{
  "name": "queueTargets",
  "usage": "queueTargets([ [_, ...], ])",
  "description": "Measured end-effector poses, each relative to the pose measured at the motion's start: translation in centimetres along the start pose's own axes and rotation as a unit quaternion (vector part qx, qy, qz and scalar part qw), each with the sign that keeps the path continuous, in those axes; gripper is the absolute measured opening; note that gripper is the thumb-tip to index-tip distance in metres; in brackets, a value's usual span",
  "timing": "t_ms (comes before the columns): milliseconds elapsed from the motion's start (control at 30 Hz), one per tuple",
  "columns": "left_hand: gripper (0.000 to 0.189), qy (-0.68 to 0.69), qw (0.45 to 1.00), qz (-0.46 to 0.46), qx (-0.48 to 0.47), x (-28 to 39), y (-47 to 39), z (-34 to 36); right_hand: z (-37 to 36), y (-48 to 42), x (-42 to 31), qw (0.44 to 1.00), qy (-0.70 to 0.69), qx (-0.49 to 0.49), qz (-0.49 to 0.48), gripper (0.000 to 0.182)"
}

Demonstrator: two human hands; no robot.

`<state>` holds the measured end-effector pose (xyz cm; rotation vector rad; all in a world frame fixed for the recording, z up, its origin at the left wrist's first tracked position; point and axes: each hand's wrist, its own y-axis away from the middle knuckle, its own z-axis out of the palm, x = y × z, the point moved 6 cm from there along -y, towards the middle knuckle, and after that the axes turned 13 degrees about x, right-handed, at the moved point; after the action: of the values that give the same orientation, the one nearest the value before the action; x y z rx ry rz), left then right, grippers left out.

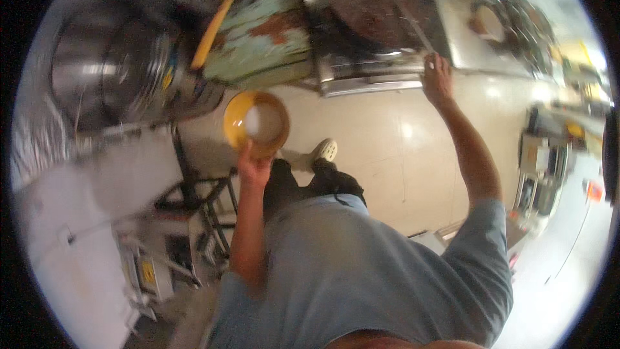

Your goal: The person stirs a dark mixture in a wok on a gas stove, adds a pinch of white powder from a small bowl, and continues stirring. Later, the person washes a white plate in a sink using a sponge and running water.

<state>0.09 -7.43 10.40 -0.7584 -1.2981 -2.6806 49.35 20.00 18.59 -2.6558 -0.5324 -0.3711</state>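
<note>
My left hand (pixel 255 167) grips the rim of a yellow bowl (pixel 233 118) with something white in its bottom, held out over the floor. On the right, my right hand (pixel 438 75) is closed around the handle end of a long thin utensil (pixel 415 26). The utensil reaches into a large round pan (pixel 368 0) of dark reddish-brown food on the stove. Motion blur hides the utensil's far end. Left of the pan lies a pale green surface (pixel 276 24) with reddish-brown smears.
A yellow-handled tool (pixel 213 34) rests by pale food at the top left. Beside it stands a large shiny metal vessel (pixel 104 68). A metal counter (pixel 484 53) holds containers at the upper right. A black metal frame (pixel 213 198) stands near my left arm.
</note>
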Motion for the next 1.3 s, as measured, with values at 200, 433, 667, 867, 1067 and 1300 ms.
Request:
queueTargets([
  [200,0.043,0.042,0.999,0.011,0.031,2.9,-3.3,-4.9,-5.5,2.0,-24.5,0.935,-0.338,-0.087,-0.059,0.040],
  [433,0.040,0.076,0.995,0.047,0.055,6.1,-10.8,-15.9,10.6,-3.0,-52.0,0.836,-0.418,-0.354,-0.032,0.070],
  [667,0.041,0.058,0.989,0.026,0.133,4.4,-22.8,-27.0,26.3,-8.8,-62.8,0.882,-0.327,-0.338,0.043,0.070],
  [867,0.039,0.053,0.987,0.023,0.153,0.1,-32.3,-35.2,28.1,-5.3,-64.1,0.908,-0.316,-0.267,0.064,0.061],
  [1067,0.048,0.073,0.991,0.026,0.106,-4.0,-42.4,-35.3,25.2,5.9,-58.8,0.804,-0.493,-0.286,0.172,0.049],
  [1300,0.052,0.068,0.996,0.035,0.044,-10.2,-56.2,-31.2,24.4,12.8,-54.1,0.615,-0.681,-0.126,0.377,0.063],
])
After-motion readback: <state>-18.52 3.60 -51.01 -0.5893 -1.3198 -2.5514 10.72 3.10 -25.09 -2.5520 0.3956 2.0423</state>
